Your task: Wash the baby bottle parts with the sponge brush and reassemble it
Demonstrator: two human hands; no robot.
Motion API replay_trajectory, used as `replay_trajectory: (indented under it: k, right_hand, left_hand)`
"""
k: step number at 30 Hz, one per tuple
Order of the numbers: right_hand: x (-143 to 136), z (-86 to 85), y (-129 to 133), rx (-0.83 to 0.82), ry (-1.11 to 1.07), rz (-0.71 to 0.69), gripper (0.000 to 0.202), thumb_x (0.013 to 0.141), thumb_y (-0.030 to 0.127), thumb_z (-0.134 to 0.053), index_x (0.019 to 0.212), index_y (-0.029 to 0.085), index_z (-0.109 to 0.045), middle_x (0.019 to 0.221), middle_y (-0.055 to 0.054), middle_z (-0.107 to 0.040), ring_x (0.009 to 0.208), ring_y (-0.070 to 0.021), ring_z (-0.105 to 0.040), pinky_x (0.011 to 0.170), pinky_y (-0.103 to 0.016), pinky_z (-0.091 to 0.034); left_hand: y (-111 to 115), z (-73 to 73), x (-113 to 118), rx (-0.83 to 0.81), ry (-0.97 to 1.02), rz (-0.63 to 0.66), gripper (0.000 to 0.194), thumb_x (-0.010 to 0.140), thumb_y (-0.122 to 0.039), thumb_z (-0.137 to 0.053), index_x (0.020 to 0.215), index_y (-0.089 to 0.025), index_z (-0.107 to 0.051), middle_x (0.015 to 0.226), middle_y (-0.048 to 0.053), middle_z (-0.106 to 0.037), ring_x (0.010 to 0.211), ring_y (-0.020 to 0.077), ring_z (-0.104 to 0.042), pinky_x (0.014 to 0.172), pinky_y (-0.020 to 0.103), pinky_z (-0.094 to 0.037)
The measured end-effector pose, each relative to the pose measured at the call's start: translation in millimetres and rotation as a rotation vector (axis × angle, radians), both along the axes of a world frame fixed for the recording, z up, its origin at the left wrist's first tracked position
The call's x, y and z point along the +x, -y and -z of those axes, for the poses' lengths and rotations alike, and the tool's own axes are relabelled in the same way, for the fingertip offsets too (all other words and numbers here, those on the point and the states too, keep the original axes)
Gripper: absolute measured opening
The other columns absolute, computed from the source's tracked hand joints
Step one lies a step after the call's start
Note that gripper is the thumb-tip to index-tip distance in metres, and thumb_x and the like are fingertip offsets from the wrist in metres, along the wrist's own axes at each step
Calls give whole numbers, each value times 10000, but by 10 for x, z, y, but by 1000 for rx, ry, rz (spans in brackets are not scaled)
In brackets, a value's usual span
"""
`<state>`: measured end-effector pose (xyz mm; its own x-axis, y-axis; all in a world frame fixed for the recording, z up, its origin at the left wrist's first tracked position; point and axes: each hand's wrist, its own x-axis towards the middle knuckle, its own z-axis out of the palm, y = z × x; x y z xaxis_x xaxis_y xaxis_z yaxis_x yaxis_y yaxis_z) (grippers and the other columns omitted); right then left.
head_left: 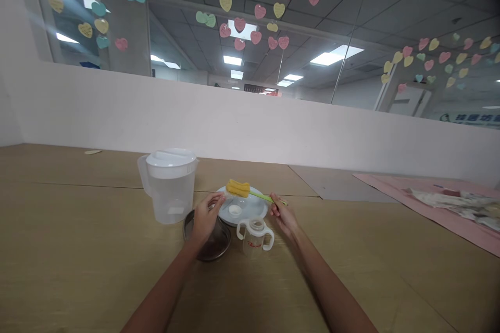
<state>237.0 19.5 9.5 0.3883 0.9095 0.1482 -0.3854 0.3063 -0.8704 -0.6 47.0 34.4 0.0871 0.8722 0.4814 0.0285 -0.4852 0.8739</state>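
Note:
My right hand [283,214] grips the green handle of a bottle brush [238,188] whose yellow sponge head points left over a pale blue plate [250,213]. Close to the sponge tip, my left hand [207,216] has its fingers pinched together; what they hold, if anything, is too small to make out. A small white disc-like piece [235,210] lies on the plate. In front of the plate stands a clear baby bottle [254,237] with two white handles and an open top. Beneath my left hand is a round metal bowl [214,250], partly hidden by it.
A translucent lidded pitcher [172,187] stands at the left, behind the bowl. On the right, a pink cloth [394,192] carries crumpled pale material. The tan table [97,250] meets a white wall [250,130] with windows above.

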Motion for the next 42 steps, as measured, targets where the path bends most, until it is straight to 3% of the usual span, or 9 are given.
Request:
replay_trajectory:
  k: [7, 10, 14, 19, 25, 29, 35, 42]
  right_hand:
    - [12, -38, 42, -2, 65, 94, 337, 579, 428, -778, 686, 144, -632, 427, 54, -489, 379, -67, -411, 434, -208, -398]
    - [2, -61, 64, 27, 7, 17, 336, 584, 447, -770, 678, 154, -636, 443, 47, -511, 403, -69, -440, 473, -206, -422]
    - [-40, -103, 95, 12, 121, -100, 324, 577, 424, -779, 676, 145, -648, 458, 37, -525, 393, -74, -430, 445, -214, -399]
    - [-47, -107, 99, 26, 80, 32, 316, 576, 431, -772, 655, 156, -636, 430, 50, -501, 391, -75, -430, 437, -209, -379]
    - [-25, -71, 71, -24, 102, -10, 345, 576, 434, -771, 708, 138, -651, 420, 61, -475, 366, -60, -390, 406, -201, -347]
    - [-8, -54, 49, -9, 56, 154, 337, 553, 421, -780, 649, 141, -618, 430, 59, -473, 380, -61, -384, 419, -208, -369]
    - [64, -15, 11, -39, -42, 329, 361, 541, 435, -776, 657, 139, -604, 420, 86, -413, 365, -41, -328, 392, -195, -341]
    - [108, 36, -15, -61, -58, 438, 329, 629, 463, -704, 654, 159, -581, 390, 98, -363, 343, -51, -321, 392, -205, -364]
  left_hand:
    - [-43, 5, -19, 47, 11, -50, 379, 724, -440, -611, 961, -149, -666, 988, 105, -689, 934, 231, -626, 835, 356, -488]
    - [-52, 20, -37, 95, -16, -67, 350, 735, -426, -604, 959, -166, -674, 1002, 95, -682, 950, 233, -614, 864, 370, -472]
    - [-69, 33, -50, 136, -17, -85, 329, 747, -407, -591, 967, -176, -667, 1010, 87, -671, 937, 225, -609, 868, 370, -467]
    - [-71, 28, -32, 124, 8, -111, 318, 737, -379, -598, 976, -170, -623, 995, 83, -660, 932, 214, -609, 870, 368, -464]
    - [-60, 20, -23, 120, -2, -51, 271, 706, -385, -610, 876, -173, -616, 954, 71, -662, 940, 218, -605, 854, 352, -459]
    - [-87, 44, -60, 103, -16, -56, 222, 705, -321, -546, 850, -171, -619, 923, 58, -665, 899, 212, -602, 787, 317, -463]
    - [-106, 77, -161, 150, -388, -219, 220, 682, -161, -387, 617, -182, -596, 691, 16, -653, 705, 182, -587, 689, 290, -417]
    - [-28, 20, -201, 288, -887, -292, 274, 749, -128, -355, 649, -171, -606, 688, 35, -665, 666, 166, -585, 584, 252, -349]
